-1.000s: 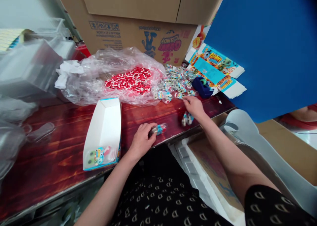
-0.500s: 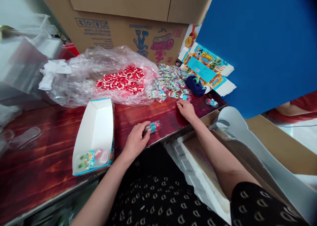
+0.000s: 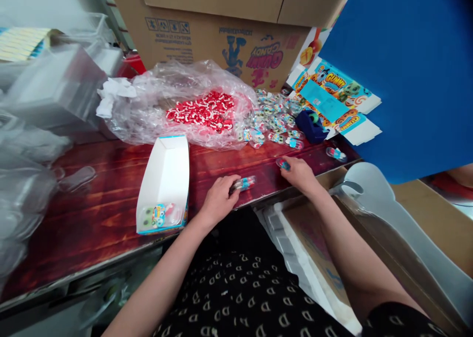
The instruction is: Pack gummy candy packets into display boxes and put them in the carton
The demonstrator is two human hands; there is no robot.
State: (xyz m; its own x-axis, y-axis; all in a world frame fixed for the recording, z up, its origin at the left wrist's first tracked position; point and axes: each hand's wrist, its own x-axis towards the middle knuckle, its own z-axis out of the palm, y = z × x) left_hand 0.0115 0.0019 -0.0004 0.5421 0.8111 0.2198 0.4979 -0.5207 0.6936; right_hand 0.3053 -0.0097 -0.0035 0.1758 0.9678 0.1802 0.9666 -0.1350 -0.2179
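Since the half-second before, the right hand had drawn back a little from the candy pile toward the worktop's near edge, while the left hand had stayed put. Farthest left lay crumpled clear plastic bags on the dark red wooden worktop. Next came a white open paper carton with a blue rim, a few wrapped candies in its near end. Behind it sat a clear plastic bag of red-and-white candies. The left hand's fingers were curled closed around a small bundle of wrapped candies at the near edge. Further right, a loose pile of small wrapped candies lay near the bag. The right hand's bent fingers touched a single blue-and-red wrapped candy; whether they gripped it I could not tell. A dark blue tape dispenser stood beyond, just beside flat printed cartons.
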